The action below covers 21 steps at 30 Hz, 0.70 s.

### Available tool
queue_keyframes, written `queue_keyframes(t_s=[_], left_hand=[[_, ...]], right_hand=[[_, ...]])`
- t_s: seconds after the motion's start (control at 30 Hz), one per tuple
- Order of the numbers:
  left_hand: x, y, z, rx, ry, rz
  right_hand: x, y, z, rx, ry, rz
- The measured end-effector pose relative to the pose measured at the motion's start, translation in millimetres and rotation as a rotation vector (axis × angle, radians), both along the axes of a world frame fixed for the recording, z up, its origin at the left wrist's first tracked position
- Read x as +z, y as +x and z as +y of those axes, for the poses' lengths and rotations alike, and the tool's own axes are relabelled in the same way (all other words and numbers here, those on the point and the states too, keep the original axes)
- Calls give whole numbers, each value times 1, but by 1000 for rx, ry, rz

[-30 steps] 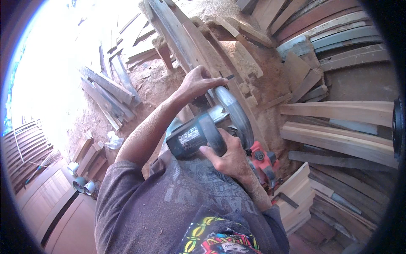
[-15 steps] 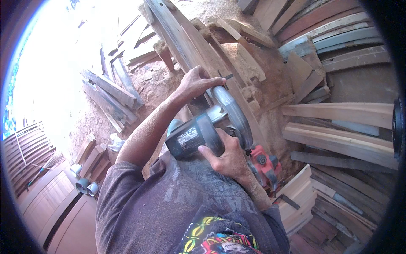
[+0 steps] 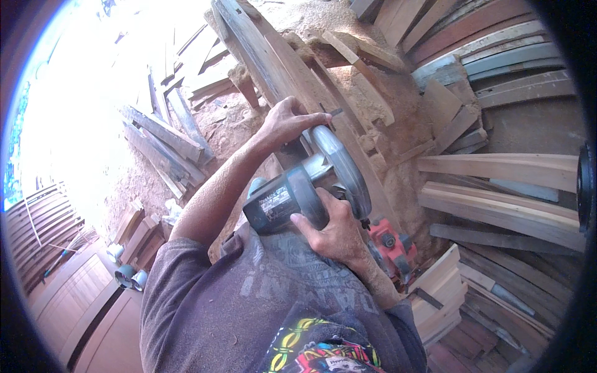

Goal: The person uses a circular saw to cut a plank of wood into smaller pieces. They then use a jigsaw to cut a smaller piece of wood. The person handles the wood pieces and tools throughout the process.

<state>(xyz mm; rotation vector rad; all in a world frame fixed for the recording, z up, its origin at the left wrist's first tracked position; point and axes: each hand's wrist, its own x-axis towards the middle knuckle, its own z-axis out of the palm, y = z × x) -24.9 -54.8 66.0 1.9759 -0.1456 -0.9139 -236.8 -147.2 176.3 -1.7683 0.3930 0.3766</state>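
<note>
A dark circular saw (image 3: 272, 204) with a rounded grey metal blade guard rests on a long wooden board (image 3: 283, 68), close against my shirt. My right hand (image 3: 336, 227) wraps round its rear handle, thumb lying toward the motor housing. At the front of the saw my left hand (image 3: 289, 121) grips the base area, one digit stretched along its front edge beside a small dark bar (image 3: 336, 113). The undersides of its other fingers are hidden. Sawdust coats both forearms. The blade cannot be seen.
A red power tool (image 3: 392, 245) sits to the right, beside stacked pale boards (image 3: 435, 292). Planks (image 3: 497, 165) crowd the right side. Offcuts (image 3: 165, 146) lie on the dusty ground at left, with wooden panels (image 3: 68, 292) nearer. Grey cylindrical objects (image 3: 125, 276) stand by the panels.
The view has shifted very slightly. Both hands keep their grip, and the saw shows hardly any movement along the board.
</note>
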Motion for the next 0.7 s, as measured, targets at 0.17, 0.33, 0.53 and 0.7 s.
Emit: queue_keyframes(t_s=[0.17, 0.33, 0.53, 0.7], left_hand=[[-1, 7, 3, 6, -19, 33], [3, 17, 5, 5, -8, 40], [-5, 22, 6, -8, -1, 8], [-4, 31, 8, -4, 20, 16]], right_hand=[[1, 8, 1, -5, 20, -21], [-1, 18, 4, -1, 3, -26], [-4, 23, 6, -26, 1, -66], [-8, 31, 10, -53, 4, -126]])
